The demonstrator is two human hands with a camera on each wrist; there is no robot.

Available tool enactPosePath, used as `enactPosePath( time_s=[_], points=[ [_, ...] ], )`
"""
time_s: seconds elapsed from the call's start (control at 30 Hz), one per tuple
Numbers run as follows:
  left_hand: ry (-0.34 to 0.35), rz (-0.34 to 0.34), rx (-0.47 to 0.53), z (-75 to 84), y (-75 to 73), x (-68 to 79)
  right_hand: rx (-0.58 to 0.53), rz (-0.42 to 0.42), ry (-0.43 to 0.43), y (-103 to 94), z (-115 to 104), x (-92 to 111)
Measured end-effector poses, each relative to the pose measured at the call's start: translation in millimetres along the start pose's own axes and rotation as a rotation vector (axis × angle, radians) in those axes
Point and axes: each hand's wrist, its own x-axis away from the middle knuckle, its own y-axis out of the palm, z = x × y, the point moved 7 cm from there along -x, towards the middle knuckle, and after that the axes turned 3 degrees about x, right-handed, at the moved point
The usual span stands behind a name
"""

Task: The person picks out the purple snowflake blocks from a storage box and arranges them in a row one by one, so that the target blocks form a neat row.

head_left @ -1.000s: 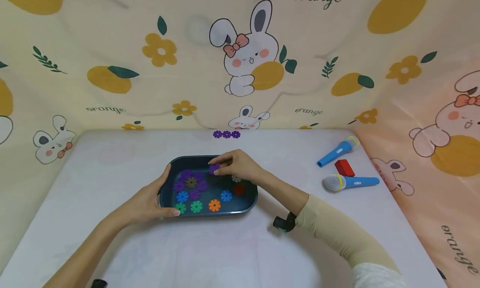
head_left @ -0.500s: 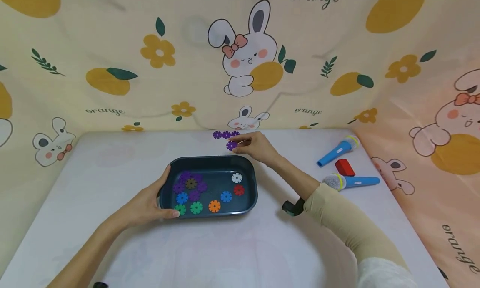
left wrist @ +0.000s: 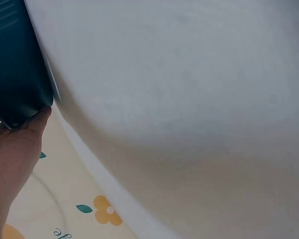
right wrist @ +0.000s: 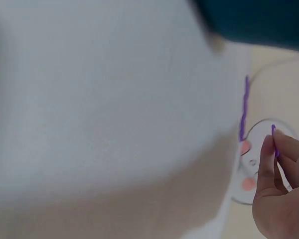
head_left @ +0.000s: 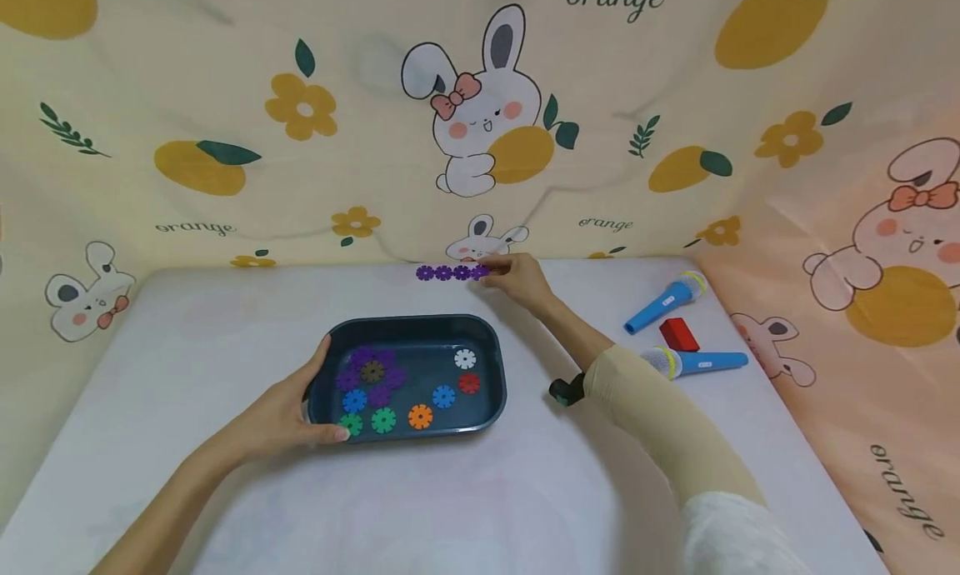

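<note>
My right hand (head_left: 525, 282) pinches a purple snowflake disc (head_left: 477, 272) between thumb and fingers at the table's far edge. That disc is at the right end of a row of three purple discs (head_left: 444, 272); whether it touches the table is unclear. Edge-on in the right wrist view, the pinched disc (right wrist: 275, 141) appears apart from the row (right wrist: 244, 107). My left hand (head_left: 273, 417) grips the left end of a dark blue tray (head_left: 491, 367), thumb over the near rim. Inside lie a brown disc (head_left: 372, 372) on several purple ones, plus blue, green, orange, red and white discs.
At the right of the white table (head_left: 420, 508) lie two blue toy microphones, one farther back (head_left: 660, 306) and one nearer (head_left: 708, 362). A red block (head_left: 679, 334) sits between them. A printed cloth wall (head_left: 360, 158) rises behind the table.
My right hand has lifted a purple disc out of the tray and carried it back to the row's right end. My left hand keeps its grip on the tray.
</note>
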Motion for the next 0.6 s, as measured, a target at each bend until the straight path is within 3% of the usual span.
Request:
enactPosePath(
  time_s=[0.17,0.33,0.6],
  points=[
    [-0.005,0.006,0.001,-3.3,1.5,0.2,0.057,0.06,0.039,2.5,19,-13],
    [-0.016,-0.001,0.022,-5.0,3.3,1.1,0.099,0.066,0.031,6.4,29,-19],
    [-0.005,0.0,0.013,-3.4,0.9,0.1,0.164,0.053,0.019,8.1,27,-30]
  ],
)
